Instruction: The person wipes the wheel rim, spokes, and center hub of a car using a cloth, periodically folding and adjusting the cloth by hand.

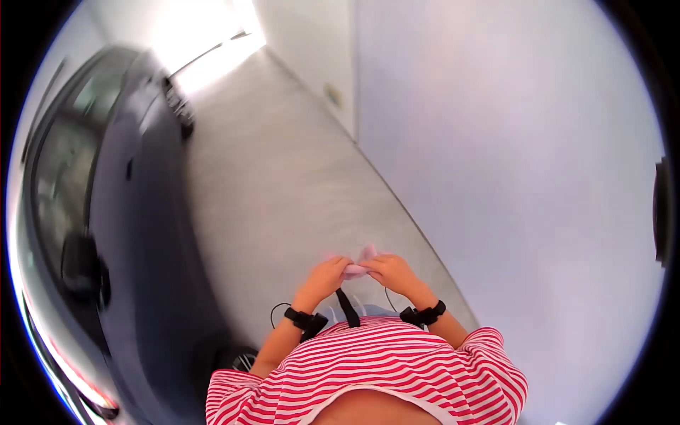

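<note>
A small pink cloth (354,270) is bunched between my two hands, in front of my waist. My left hand (331,275) grips its left side with curled fingers. On the other side, my right hand (389,272) pinches the cloth, and a pale pink end sticks up beside the fingers. The hands nearly meet at the middle of the cloth. Black bands with small boxes circle both wrists. A black strap (347,308) hangs just below the hands, against my striped shirt.
A dark car (152,212) stands along my left, with its side mirror (81,265) jutting out. To my right rises a pale wall (510,177). A grey floor (248,177) runs between them toward a bright opening (205,42) at the far end.
</note>
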A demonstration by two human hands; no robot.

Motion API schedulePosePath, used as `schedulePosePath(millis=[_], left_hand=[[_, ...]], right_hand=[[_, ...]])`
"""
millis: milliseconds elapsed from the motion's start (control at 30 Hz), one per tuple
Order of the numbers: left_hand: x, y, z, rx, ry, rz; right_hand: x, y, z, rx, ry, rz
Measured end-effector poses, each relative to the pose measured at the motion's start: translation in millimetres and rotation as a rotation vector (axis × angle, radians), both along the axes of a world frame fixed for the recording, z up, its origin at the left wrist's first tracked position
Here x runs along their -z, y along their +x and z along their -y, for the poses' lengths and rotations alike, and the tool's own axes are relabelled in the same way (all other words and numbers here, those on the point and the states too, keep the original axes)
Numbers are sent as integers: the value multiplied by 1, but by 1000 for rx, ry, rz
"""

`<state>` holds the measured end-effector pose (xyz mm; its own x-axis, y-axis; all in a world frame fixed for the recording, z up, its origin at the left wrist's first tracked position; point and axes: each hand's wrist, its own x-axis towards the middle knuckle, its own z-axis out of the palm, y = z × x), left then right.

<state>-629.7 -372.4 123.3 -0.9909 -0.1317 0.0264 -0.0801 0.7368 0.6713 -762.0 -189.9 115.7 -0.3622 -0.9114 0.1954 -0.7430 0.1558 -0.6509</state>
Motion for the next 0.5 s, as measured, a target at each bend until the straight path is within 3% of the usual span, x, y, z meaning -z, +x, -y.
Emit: schedulePosePath(millis=[167, 200, 267, 333, 400, 433, 467, 500], left_hand=[[30, -132, 6, 447, 4, 31], [43, -155, 1, 527, 56, -75], [40, -203, -9, 472, 93, -253], [33, -246, -2, 510, 105, -327], [20, -293, 16, 642, 90, -293], [-3, -315, 25, 703, 119, -337], [-67, -267, -12, 781, 123, -408], [-83, -285, -12, 840, 160, -439]], right_hand=[[14, -25, -33, 501, -36, 233], [21, -29, -40, 624, -61, 307], [16, -47, -41, 849, -98, 445], [6, -66, -37, 1198, -136, 823], [-4, -97, -26, 1337, -708, 600], [-22, -113, -15, 1386, -879, 625], [-74, -54, -47, 1412, -1097, 623], [-94, -69, -39, 1386, -1181, 589]])
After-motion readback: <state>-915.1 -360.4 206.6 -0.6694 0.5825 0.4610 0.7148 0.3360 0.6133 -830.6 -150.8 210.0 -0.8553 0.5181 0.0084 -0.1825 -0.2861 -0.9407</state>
